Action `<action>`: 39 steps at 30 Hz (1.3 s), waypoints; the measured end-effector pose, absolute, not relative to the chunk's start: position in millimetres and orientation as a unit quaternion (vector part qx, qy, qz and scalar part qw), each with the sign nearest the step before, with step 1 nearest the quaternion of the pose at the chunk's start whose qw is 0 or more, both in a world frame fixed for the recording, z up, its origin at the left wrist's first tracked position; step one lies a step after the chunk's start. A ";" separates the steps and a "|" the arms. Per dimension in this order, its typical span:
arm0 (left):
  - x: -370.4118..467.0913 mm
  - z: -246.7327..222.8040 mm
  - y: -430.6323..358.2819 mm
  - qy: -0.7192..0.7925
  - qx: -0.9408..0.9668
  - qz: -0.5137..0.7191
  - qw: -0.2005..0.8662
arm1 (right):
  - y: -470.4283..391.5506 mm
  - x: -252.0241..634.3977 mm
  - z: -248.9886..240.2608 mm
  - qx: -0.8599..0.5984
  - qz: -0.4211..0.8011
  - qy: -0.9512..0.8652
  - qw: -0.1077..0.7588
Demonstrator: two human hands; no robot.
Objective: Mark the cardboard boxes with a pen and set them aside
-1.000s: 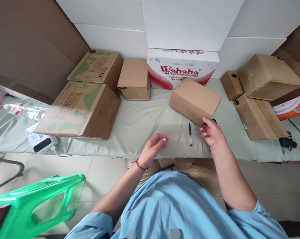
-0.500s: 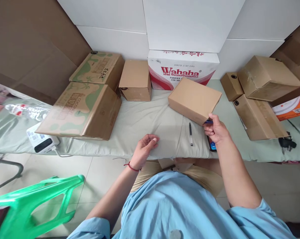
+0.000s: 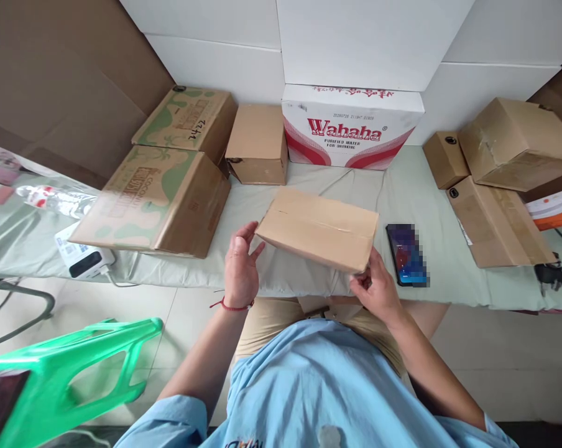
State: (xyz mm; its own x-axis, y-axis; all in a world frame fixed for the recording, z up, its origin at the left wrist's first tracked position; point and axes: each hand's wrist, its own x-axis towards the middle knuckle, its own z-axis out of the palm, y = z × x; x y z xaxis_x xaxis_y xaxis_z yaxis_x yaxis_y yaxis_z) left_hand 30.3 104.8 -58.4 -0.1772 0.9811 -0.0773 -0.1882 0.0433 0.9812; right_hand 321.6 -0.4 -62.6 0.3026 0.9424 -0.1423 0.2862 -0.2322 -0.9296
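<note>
A plain brown cardboard box (image 3: 319, 228) sits near the front edge of the cloth-covered table (image 3: 402, 186), its seam facing up. My right hand (image 3: 377, 291) grips its near right corner. My left hand (image 3: 240, 267) has its fingers spread against the box's left end, a red cord on the wrist. A dark smartphone (image 3: 406, 254) lies screen up on the cloth just right of the box. The pen seen earlier is hidden.
A white and red Wahaha carton (image 3: 352, 127) stands against the back wall. Two green-printed cartons (image 3: 160, 199) and a small brown box (image 3: 257, 144) lie at left, three brown boxes (image 3: 495, 218) at right. A power strip (image 3: 82, 258) and green plastic stool (image 3: 71, 367) are at left.
The brown box has moved from the middle right of the table toward me and now lies between both hands. The phone that it partly covered is in full view.
</note>
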 end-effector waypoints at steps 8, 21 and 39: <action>30.7 -66.4 101.4 0.536 0.465 0.541 0.451 | -7.7 378.8 -69.0 -0.790 0.052 -0.519 0.322; 30.9 -57.0 190.6 0.373 0.582 0.341 0.637 | -15.2 403.1 -93.2 -0.883 0.044 -0.454 0.114; 59.5 -37.6 128.8 0.512 0.666 0.398 0.369 | -5.7 429.2 -72.0 -0.913 0.147 -0.368 0.094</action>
